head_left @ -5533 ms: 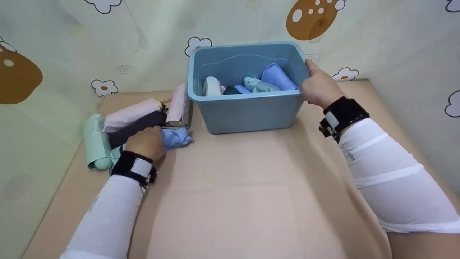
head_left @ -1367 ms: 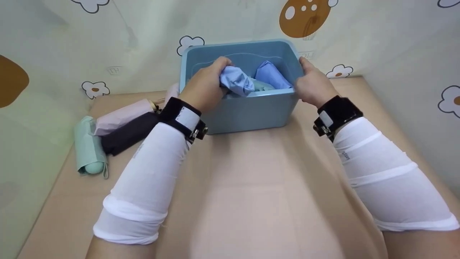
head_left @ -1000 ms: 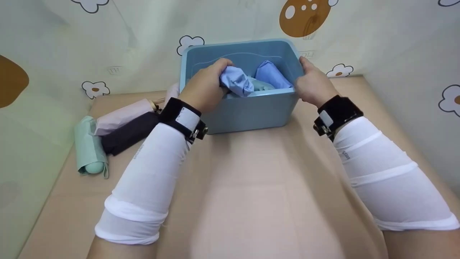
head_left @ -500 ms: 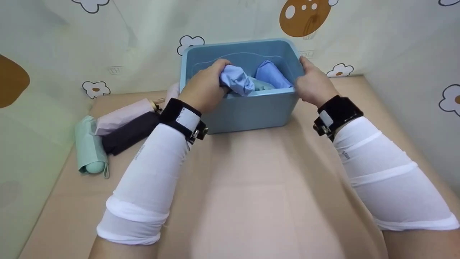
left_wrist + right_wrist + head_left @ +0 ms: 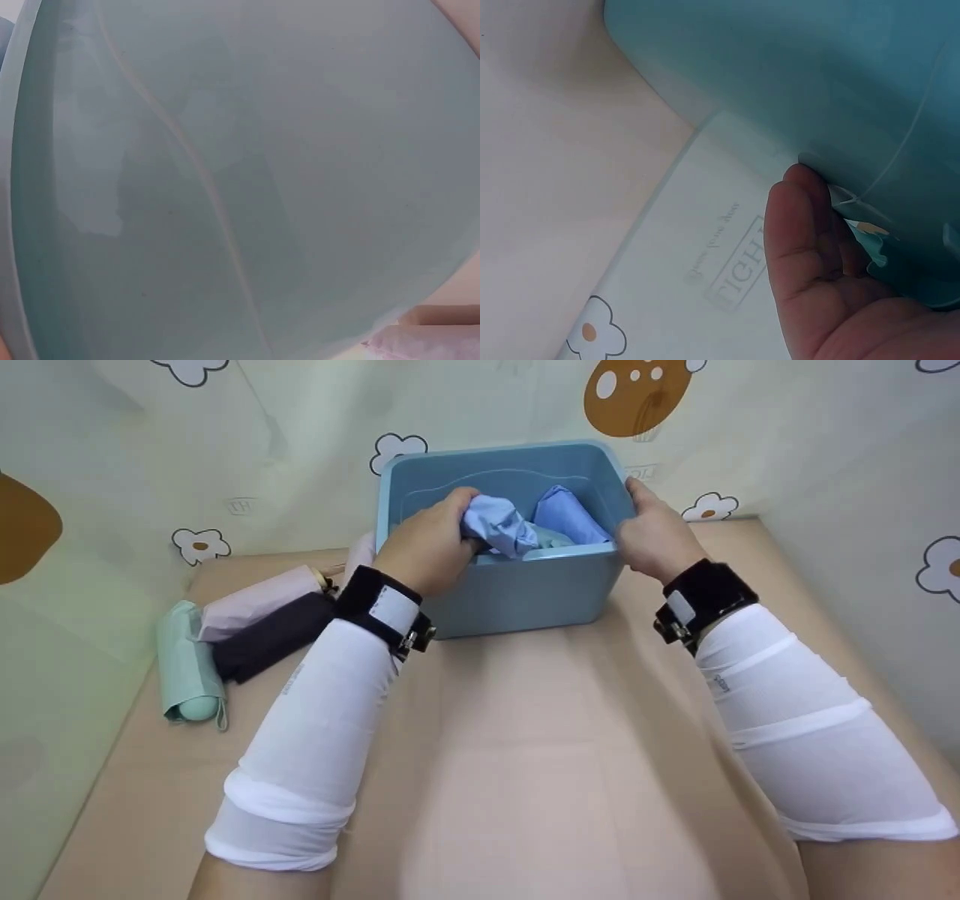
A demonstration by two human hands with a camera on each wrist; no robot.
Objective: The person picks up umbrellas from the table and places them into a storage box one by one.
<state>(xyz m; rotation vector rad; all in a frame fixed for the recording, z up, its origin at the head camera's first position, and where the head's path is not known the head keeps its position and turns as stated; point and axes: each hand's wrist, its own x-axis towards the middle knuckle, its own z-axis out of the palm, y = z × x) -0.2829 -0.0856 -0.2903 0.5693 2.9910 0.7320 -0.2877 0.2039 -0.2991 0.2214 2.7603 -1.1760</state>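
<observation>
In the head view, my left hand [image 5: 429, 544] reaches over the near left rim of a blue plastic bin [image 5: 525, 596]. It grips a compact blue umbrella [image 5: 497, 525], whose crumpled fabric end sticks out past the thumb; the rest is hidden by the hand. My right hand [image 5: 661, 538] holds the bin's right side at the rim, and the right wrist view shows its curled fingers [image 5: 791, 225] against the wall. Inside the bin lie another blue umbrella [image 5: 568, 516] and a partly covered teal one [image 5: 550, 538]. The left wrist view is filled by the bin's wall [image 5: 225, 187].
Left of the bin, a mint umbrella [image 5: 186, 660], a pink umbrella [image 5: 259, 604] and a black umbrella [image 5: 276, 636] lie together on the beige table [image 5: 517, 780]. Another pink umbrella [image 5: 361, 551] is mostly hidden behind the left wrist. Patterned curtain [image 5: 300, 450] surrounds the table.
Since the earliest frame, my left hand has taken the blue umbrella from the pile on the left to the bin. Over the last second it has barely shifted. My right hand stays on the bin.
</observation>
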